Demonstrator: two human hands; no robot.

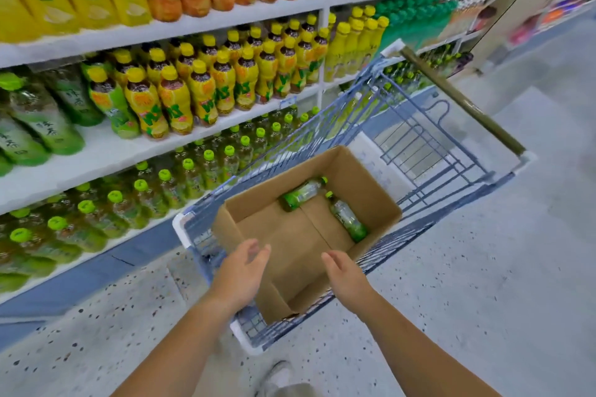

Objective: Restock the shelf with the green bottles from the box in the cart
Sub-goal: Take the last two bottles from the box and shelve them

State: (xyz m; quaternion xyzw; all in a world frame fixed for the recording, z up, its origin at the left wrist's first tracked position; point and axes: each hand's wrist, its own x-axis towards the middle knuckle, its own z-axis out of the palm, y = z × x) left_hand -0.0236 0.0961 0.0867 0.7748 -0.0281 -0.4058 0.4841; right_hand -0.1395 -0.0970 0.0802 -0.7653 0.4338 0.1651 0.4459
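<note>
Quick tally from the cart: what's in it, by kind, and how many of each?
Cardboard box: 1
Green bottles lying in the box: 2, one at the far wall, one by the right wall
Total: 3
Both hands, left and right, are empty.

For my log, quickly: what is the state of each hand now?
Left hand: open, holding nothing, over the box.
Right hand: open, holding nothing.

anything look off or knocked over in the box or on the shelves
Nothing damaged or spilled. The two green bottles lie on their sides in the box, loose rather than upright. Shelf rows look orderly.
</note>
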